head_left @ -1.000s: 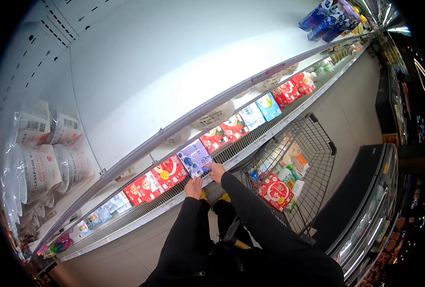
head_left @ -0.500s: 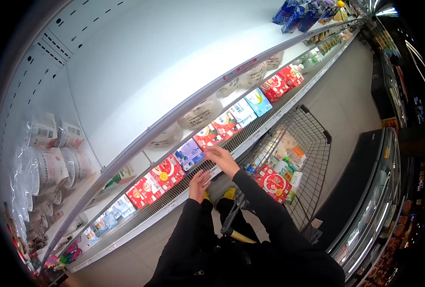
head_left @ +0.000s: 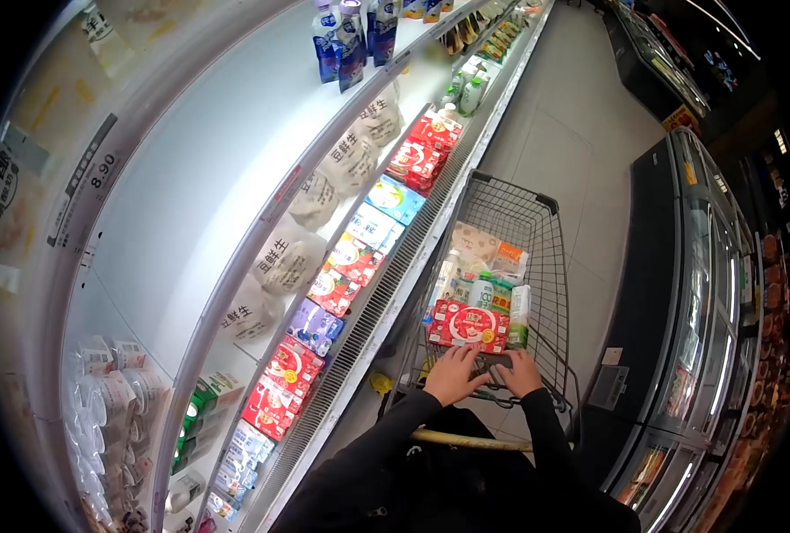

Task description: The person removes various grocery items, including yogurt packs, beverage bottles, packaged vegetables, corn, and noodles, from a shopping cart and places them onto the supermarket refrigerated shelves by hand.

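Note:
My left hand (head_left: 453, 377) is open, palm down, its fingers stretched toward a red carton pack (head_left: 469, 327) in the shopping cart (head_left: 562, 266). Beside it, my right hand (head_left: 521, 373) is also open, with fingers spread near the same pack's lower right. Whether either hand touches the pack or the cart's dark rear part is unclear. Behind the red pack lie a white bottle with a green label (head_left: 481, 291), an orange-and-white package (head_left: 509, 260) and a beige package (head_left: 473, 242). A yellow bar (head_left: 470, 440) crosses close to my body.
Left of the cart runs a refrigerated shelf with red carton packs (head_left: 290, 366), a purple pack (head_left: 315, 326), blue packs (head_left: 397, 199) and bagged white goods (head_left: 287, 256). Pouches (head_left: 351, 44) stand on the upper shelf. A freezer case (head_left: 693, 302) lines the right side.
Both hands have moved right, from beside the shelf to over the cart's near end. My view has turned, so the cart now sits more centrally.

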`<state>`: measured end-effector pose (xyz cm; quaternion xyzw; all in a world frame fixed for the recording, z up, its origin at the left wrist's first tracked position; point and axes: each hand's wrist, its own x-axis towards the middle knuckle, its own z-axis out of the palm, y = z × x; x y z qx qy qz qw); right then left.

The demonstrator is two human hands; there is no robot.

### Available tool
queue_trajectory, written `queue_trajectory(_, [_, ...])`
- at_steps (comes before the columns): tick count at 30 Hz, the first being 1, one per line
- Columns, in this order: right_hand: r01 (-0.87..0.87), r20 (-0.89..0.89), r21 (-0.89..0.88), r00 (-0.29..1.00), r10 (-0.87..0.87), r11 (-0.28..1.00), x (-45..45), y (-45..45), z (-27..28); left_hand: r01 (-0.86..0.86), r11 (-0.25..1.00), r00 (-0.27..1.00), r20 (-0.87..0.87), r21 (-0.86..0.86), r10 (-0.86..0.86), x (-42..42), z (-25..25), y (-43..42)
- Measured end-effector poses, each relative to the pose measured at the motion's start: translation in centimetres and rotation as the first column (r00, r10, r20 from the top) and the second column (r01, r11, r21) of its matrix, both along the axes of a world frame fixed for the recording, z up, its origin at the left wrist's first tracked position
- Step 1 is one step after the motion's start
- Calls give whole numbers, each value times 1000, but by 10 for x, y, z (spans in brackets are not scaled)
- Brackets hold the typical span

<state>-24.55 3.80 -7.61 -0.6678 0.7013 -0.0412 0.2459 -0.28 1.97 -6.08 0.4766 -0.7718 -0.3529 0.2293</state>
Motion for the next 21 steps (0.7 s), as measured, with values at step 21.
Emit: queue_trajectory(21, [4, 187, 421, 978, -91, 907, -37, -28, -38, -101, 955, 984, 110, -277, 136, 13, -2, -12])
